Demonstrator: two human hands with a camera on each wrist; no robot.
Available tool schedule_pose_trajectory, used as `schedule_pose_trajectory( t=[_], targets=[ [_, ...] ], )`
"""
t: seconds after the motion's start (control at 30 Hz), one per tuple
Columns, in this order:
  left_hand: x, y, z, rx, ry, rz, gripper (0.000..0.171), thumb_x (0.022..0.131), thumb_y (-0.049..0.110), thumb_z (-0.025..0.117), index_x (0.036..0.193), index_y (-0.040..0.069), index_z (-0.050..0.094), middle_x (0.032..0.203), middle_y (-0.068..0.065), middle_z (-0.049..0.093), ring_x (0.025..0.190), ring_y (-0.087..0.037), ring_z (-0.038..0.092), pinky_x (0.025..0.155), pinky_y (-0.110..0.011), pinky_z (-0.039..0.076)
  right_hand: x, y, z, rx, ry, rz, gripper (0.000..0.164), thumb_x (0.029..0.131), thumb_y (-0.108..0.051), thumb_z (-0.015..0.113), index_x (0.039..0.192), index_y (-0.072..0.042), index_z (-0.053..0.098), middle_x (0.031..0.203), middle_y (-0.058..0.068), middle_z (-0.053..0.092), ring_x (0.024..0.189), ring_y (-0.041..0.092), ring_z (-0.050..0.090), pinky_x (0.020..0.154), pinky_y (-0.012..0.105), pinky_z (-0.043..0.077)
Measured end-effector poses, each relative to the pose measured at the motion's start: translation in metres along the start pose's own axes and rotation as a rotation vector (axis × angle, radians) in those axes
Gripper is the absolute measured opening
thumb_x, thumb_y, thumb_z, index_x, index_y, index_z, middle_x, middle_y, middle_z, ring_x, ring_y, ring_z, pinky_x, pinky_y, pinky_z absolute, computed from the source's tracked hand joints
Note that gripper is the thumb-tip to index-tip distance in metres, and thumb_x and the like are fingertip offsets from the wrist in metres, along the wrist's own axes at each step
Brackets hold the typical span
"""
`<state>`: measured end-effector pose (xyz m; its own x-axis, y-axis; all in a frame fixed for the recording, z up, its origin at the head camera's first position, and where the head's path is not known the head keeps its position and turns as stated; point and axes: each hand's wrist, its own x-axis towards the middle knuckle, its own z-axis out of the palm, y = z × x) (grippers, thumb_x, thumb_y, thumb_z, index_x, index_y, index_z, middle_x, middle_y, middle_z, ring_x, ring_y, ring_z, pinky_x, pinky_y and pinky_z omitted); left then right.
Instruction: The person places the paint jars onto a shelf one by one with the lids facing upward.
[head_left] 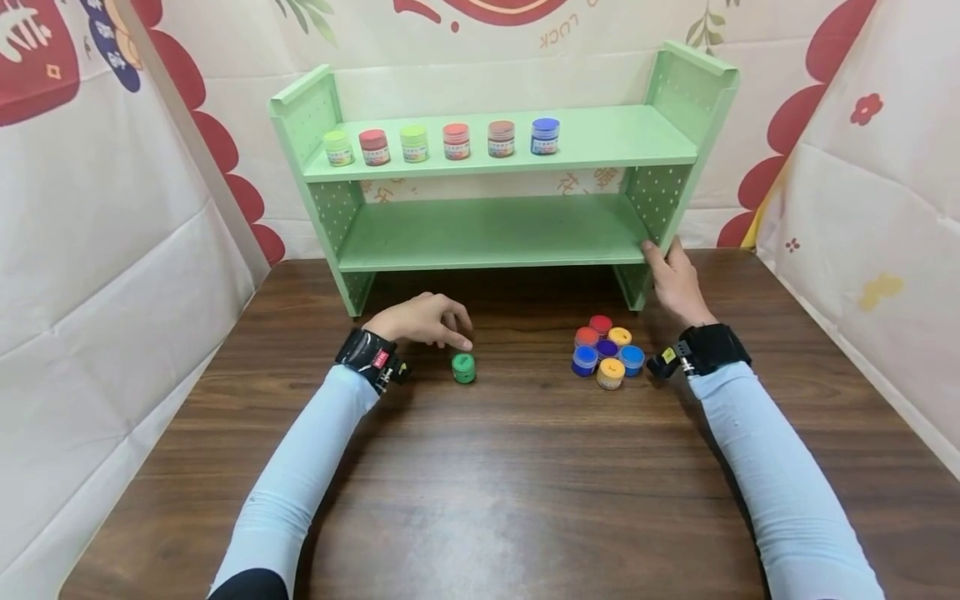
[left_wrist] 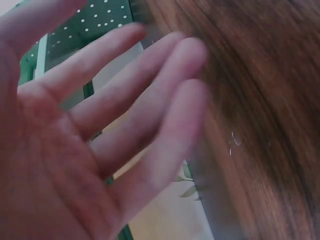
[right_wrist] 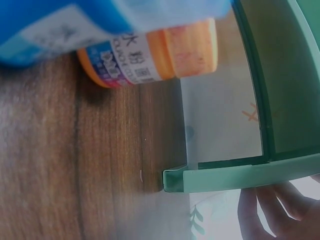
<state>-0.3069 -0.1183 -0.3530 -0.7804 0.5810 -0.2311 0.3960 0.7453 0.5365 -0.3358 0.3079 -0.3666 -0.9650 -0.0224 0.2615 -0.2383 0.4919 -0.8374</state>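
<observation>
My left hand (head_left: 429, 322) hovers above the table, its loosely bent fingers right behind a small green paint jar (head_left: 464, 367). In the left wrist view, the fingers (left_wrist: 150, 105) are spread apart with nothing between them. At the right, my right hand (head_left: 677, 283) grips the side panel of the light green two-tier shelf (head_left: 487, 233), thumb on the inner side. The right wrist view shows its fingers (right_wrist: 270, 210) against the outer face of that panel (right_wrist: 240, 177).
Several paint jars (head_left: 611, 373) with red, orange, blue and purple lids cluster on the brown table (head_left: 465, 483) near my right wrist. A row of several jars (head_left: 456, 142) stands on the upper tier. Printed cloth (head_left: 112, 292) hangs around the table.
</observation>
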Motion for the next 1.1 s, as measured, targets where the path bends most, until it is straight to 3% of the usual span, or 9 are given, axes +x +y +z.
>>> schedule_pose_trajectory(
  t=[0.1, 0.43, 0.67, 0.8, 1.1],
  targets=[
    [-0.0022, -0.0012, -0.0013, 0.0, -0.055, -0.011, 0.038, 0.092, 0.043, 0.077, 0.121, 0.019, 0.073, 0.097, -0.004, 0.076, 0.082, -0.023, 0.069, 0.072, -0.036, 0.056, 0.0011, -0.0001, 0.0004, 0.0, -0.007, -0.002, 0.071, 0.109, -0.053, 0.032, 0.165, -0.015, 0.014, 0.163, 0.026, 0.034, 0.144, 0.042, 0.038, 0.116, 0.064, 0.03],
    [-0.002, 0.0034, -0.003, -0.014, -0.135, 0.056, 0.033, 0.086, 0.042, 0.084, 0.108, 0.018, 0.077, 0.097, 0.001, 0.077, 0.088, -0.015, 0.067, 0.076, -0.029, 0.053, 0.0015, 0.0009, -0.0018, -0.015, 0.017, 0.016, 0.073, 0.107, -0.056, 0.032, 0.166, -0.018, 0.013, 0.164, 0.025, 0.034, 0.142, 0.044, 0.041, 0.113, 0.063, 0.034],
    [-0.0025, 0.0046, -0.0021, 0.026, -0.119, 0.074, 0.024, 0.082, 0.038, 0.087, 0.094, 0.02, 0.077, 0.089, 0.004, 0.075, 0.081, -0.01, 0.059, 0.069, -0.026, 0.046, 0.0019, 0.0008, 0.0003, -0.019, 0.007, 0.005, 0.072, 0.108, -0.055, 0.031, 0.167, -0.02, 0.011, 0.164, 0.024, 0.034, 0.141, 0.044, 0.043, 0.109, 0.061, 0.037],
    [-0.0024, 0.0063, -0.0018, 0.037, -0.132, 0.094, 0.025, 0.081, 0.037, 0.089, 0.095, 0.02, 0.077, 0.09, 0.004, 0.077, 0.083, -0.011, 0.06, 0.07, -0.027, 0.046, 0.0022, 0.0008, 0.0007, -0.025, 0.011, 0.004, 0.071, 0.108, -0.055, 0.031, 0.167, -0.019, 0.012, 0.163, 0.025, 0.036, 0.139, 0.043, 0.045, 0.107, 0.059, 0.039],
    [-0.0019, 0.008, -0.0001, 0.034, -0.152, 0.098, 0.023, 0.083, 0.032, 0.088, 0.099, 0.019, 0.077, 0.086, 0.004, 0.079, 0.081, -0.008, 0.064, 0.07, -0.025, 0.045, 0.0013, 0.0032, 0.0003, -0.017, 0.002, -0.009, 0.072, 0.108, -0.054, 0.031, 0.167, -0.02, 0.008, 0.166, 0.024, 0.031, 0.145, 0.044, 0.038, 0.114, 0.066, 0.032]
  ],
)
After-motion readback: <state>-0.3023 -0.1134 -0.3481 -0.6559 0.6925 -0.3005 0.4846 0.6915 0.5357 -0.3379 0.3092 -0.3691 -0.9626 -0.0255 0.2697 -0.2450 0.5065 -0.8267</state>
